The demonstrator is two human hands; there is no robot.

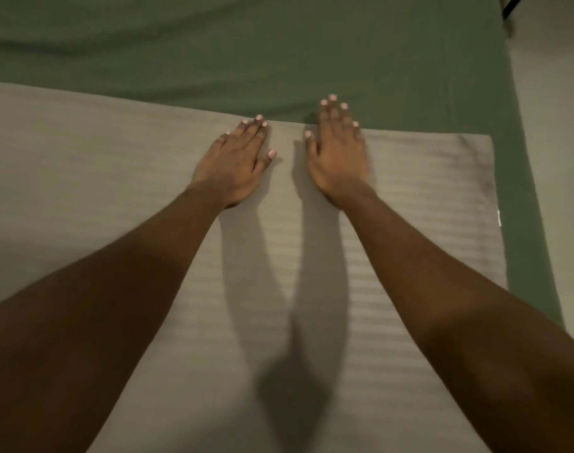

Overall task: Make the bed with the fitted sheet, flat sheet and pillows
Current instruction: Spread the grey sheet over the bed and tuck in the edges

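Note:
A green sheet (279,50) covers the bed across the top of the view and down its right side. On it lies a pale grey striped sheet (89,178), folded flat, with its far edge running across the middle. My left hand (235,161) rests palm down on the striped sheet close to that edge, fingers together. My right hand (339,152) lies flat beside it, its fingertips reaching over the edge onto the green sheet. Neither hand holds anything.
The bed's right edge drops to a pale floor (553,158). A dark thin leg or bar (511,4) shows at the top right corner. A small white tag (499,218) sits on the striped sheet's right edge.

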